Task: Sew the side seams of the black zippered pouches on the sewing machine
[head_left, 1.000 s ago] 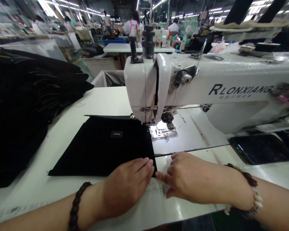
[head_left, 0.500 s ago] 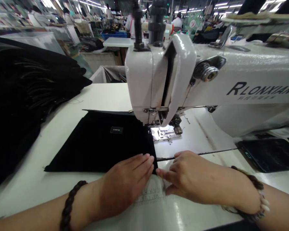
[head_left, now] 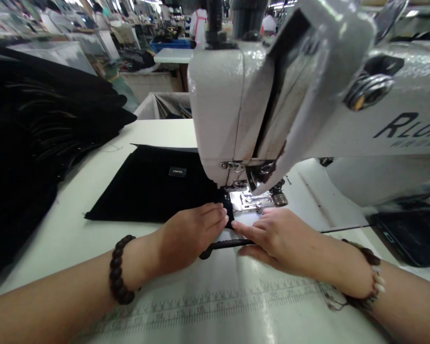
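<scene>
A black fabric piece with a small label lies flat on the white table, its right edge beside the lit presser foot of the sewing machine. My left hand rests on the fabric's near right corner, palm down, fingers extended and side by side. Just right of it, my right hand touches the same corner with an outstretched index finger; its thumb is apart below. A thin black strip runs between the two hands.
A large pile of black fabric stands at the left. Ruler markings cross the table's near part. At the right lies a dark device. Behind are a lined bin and people at far worktables.
Both hands and the black fabric have moved forward, away from the near edge. The black strip and more of the ruler markings now show. The machine appears larger and closer.
</scene>
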{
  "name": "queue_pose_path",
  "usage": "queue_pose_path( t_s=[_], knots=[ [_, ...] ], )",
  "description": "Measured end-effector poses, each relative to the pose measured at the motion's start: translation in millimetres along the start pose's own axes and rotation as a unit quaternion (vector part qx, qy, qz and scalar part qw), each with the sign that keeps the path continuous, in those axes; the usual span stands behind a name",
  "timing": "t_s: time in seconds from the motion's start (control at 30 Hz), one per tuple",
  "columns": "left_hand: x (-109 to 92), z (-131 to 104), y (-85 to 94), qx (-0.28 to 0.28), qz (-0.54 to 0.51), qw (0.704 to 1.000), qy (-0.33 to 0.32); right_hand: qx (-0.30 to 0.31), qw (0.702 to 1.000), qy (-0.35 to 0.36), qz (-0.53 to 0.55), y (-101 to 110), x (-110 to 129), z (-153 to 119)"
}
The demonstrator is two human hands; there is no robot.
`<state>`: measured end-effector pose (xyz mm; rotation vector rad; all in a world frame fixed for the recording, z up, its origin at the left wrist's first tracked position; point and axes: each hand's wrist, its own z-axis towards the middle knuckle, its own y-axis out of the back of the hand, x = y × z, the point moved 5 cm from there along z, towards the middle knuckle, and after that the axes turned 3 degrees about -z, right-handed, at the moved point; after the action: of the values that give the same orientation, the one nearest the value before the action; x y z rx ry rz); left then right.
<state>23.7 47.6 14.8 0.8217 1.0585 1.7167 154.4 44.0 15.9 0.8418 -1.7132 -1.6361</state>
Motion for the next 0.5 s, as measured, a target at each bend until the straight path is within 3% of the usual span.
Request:
queue_pose_path(
  t_s=[0.5],
  knots=[
    [38, 13, -13.4, 0.041, 0.019, 0.996, 0.072, -0.043, 0.997, -0.064, 0.006, -11, -4, 6]
  ],
)
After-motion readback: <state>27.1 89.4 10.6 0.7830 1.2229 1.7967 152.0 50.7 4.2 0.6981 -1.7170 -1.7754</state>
